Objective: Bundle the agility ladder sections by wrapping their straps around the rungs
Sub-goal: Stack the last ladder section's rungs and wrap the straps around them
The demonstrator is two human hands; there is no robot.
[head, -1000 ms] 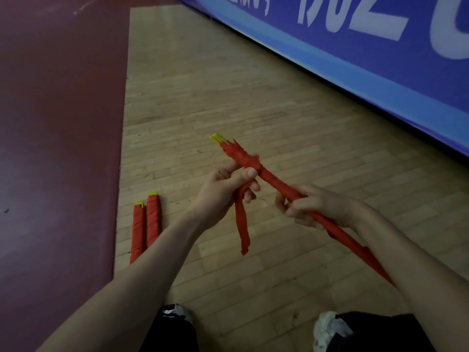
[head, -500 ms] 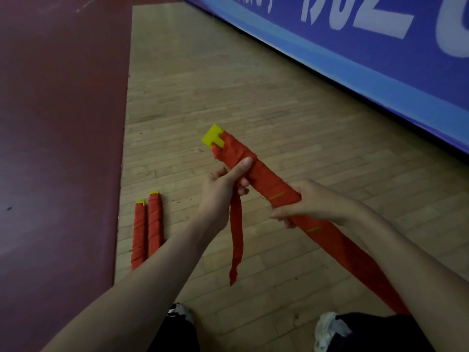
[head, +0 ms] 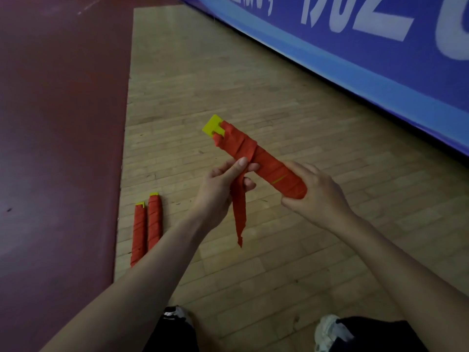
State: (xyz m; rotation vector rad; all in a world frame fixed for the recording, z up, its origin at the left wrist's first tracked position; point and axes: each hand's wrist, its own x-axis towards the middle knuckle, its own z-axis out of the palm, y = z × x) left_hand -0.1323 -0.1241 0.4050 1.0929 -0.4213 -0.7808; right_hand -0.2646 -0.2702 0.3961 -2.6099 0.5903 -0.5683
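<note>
Two sets of fingers [head: 236,170] around bundle [head: 269,168]

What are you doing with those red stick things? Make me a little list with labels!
held bundle: red strap wound round yellow rungs, tilted, off the floor
left hand: pinches the loose strap tail, which hangs down
right hand: grips the bundle's near end
finished bundles: two, side by side on the wooden floor
behind: blue banner

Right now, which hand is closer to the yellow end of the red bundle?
Left. The left hand grips the ladder bundle midway, below its yellow rung end; the right hand holds the opposite end.
</note>
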